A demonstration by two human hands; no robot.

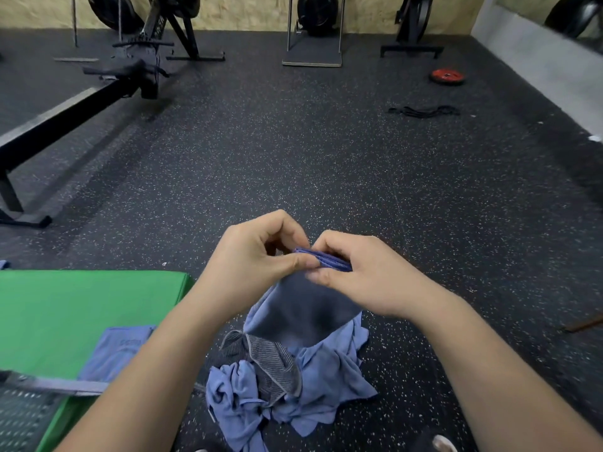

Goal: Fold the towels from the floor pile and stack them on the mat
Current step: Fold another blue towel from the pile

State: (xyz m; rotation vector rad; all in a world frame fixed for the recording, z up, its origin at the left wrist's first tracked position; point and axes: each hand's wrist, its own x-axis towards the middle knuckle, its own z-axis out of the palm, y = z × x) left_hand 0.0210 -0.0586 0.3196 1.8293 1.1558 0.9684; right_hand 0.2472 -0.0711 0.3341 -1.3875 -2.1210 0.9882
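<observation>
Here, in the head view, both hands are meeting close together in front of the person, above the floor pile. The left hand [257, 256] is pinching the bunched top edge of a blue towel [303, 308] between thumb and curled fingers. The right hand [359, 272] is gripping the same edge from the other side, its fingers curling round the gathered folds. The towel is hanging down from both hands, its shaded middle spreading wider toward the bottom. Its lower end is overlapping the pile in this view, and whether it is touching cannot be told.

The pile of towels [326, 386] is lying crumpled on the black speckled floor [293, 158], near the person and between the forearms. A grey striped towel [270, 363] is sitting among the light blue ones.

To the left, a green mat [65, 311] is lying flat, just beside the pile. A folded blue towel [114, 350] is resting on its near right part, partly hidden by the left forearm. A grey perforated piece of equipment [32, 412] is crossing the mat's near left corner.

Far off, a rowing machine [81, 102] is standing at the left, a red weight plate [447, 76] is lying at the far right, and a black band [424, 110] is lying just nearer than the plate.
</observation>
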